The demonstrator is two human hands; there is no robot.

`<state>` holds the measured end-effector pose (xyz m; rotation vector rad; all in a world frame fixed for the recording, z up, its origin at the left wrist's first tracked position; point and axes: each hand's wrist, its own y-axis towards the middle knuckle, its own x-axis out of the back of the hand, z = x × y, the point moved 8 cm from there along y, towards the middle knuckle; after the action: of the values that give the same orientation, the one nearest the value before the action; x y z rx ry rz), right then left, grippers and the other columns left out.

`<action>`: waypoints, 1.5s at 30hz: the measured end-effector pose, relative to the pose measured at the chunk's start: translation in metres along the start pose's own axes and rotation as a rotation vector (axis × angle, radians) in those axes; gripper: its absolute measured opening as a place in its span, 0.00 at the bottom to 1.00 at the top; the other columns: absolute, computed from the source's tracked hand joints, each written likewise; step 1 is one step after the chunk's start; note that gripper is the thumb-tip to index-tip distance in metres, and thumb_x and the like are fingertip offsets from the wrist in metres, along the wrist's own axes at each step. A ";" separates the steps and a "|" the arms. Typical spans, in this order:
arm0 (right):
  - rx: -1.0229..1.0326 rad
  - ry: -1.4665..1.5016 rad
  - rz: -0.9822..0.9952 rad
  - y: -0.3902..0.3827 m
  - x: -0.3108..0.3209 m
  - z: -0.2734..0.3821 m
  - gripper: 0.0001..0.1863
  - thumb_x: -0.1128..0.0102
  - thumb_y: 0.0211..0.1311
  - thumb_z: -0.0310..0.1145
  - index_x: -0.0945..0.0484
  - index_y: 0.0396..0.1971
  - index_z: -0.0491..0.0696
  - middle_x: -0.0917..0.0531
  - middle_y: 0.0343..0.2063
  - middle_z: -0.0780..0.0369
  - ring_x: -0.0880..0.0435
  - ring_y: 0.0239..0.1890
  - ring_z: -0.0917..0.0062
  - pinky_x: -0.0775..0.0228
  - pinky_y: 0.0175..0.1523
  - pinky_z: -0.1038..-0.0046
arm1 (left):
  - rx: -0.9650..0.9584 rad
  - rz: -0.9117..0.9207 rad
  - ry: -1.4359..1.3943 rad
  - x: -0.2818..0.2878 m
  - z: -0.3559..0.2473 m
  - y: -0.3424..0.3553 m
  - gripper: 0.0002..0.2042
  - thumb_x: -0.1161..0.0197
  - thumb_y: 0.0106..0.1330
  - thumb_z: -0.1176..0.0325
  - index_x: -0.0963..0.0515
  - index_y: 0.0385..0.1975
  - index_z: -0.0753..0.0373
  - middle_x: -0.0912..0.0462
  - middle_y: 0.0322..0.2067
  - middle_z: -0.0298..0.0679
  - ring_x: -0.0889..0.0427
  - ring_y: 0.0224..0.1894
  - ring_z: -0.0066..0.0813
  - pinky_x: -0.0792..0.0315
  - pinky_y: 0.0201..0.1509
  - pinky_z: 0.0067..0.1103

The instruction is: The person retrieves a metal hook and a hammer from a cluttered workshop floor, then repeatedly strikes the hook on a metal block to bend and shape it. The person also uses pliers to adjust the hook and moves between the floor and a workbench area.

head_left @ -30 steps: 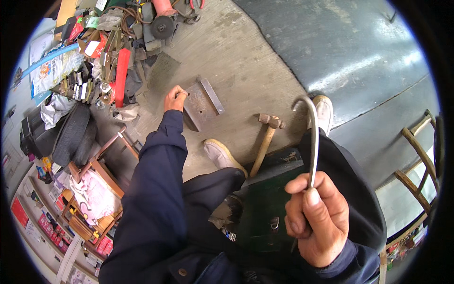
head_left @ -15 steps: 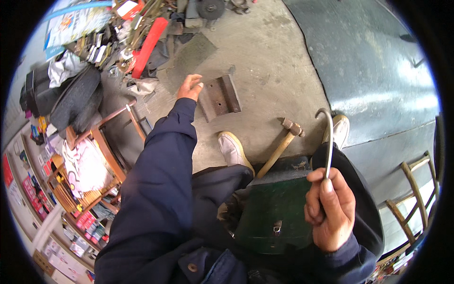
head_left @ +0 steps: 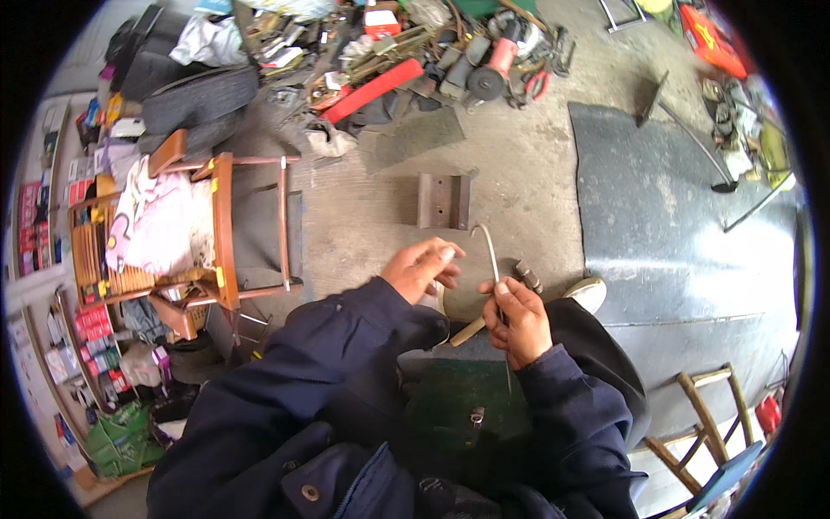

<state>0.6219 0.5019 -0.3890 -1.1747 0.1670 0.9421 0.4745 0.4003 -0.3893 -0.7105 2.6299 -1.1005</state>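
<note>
My right hand (head_left: 519,320) is closed round a thin metal rod with a hooked end (head_left: 487,242), its hook pointing away from me and its straight end running down past my palm. Close on its left, my left hand (head_left: 424,270) hovers with loosely curled, parted fingers and nothing visible in them. On the floor ahead lies a rusty steel channel piece (head_left: 443,201) with small holes in it. A hammer (head_left: 527,275) lies near my feet, its wooden handle partly hidden by my right hand. Below my hands is a dark green box (head_left: 458,406) with a metal latch.
Tools and scrap lie heaped at the far side, with an angle grinder (head_left: 497,69), red-handled pliers (head_left: 537,85) and a red strip (head_left: 372,91). A wooden chair (head_left: 226,229) stands left. On the right are a dark sheet (head_left: 674,233) and a wooden frame (head_left: 711,424).
My left hand has drawn back from beside the channel piece toward my right hand. The right hand has brought the hooked rod inward, and the view has turned.
</note>
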 end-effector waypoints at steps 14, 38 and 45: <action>0.597 -1.069 -0.018 -0.019 -0.009 -0.007 0.13 0.41 0.68 0.41 0.15 0.37 0.47 0.17 0.29 0.46 0.17 0.36 0.47 0.25 0.40 0.56 | 0.101 -0.277 -0.175 0.031 0.012 -0.088 0.18 0.49 0.79 0.57 0.22 0.53 0.66 0.14 0.40 0.42 0.13 0.41 0.30 0.21 0.43 0.25; 0.038 0.138 -0.246 0.303 0.030 -0.146 0.14 0.54 0.80 0.43 0.25 0.41 0.48 0.31 0.19 0.69 0.41 0.16 0.85 0.50 0.20 0.79 | -0.459 0.266 0.336 0.017 -0.035 -0.089 0.17 0.36 0.70 0.55 0.19 0.49 0.62 0.17 0.39 0.39 0.19 0.42 0.33 0.29 0.44 0.28; 0.047 0.149 -0.273 0.332 0.041 -0.180 0.15 0.53 0.80 0.44 0.24 0.40 0.49 0.29 0.20 0.68 0.35 0.19 0.81 0.40 0.25 0.75 | -0.452 0.204 0.364 0.034 -0.037 -0.090 0.12 0.34 0.64 0.55 0.20 0.40 0.55 0.20 0.34 0.35 0.21 0.40 0.33 0.30 0.45 0.31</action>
<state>0.4771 0.3955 -0.7237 -1.1894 0.1430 0.6089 0.4640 0.3514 -0.2994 -0.3171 3.2234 -0.6294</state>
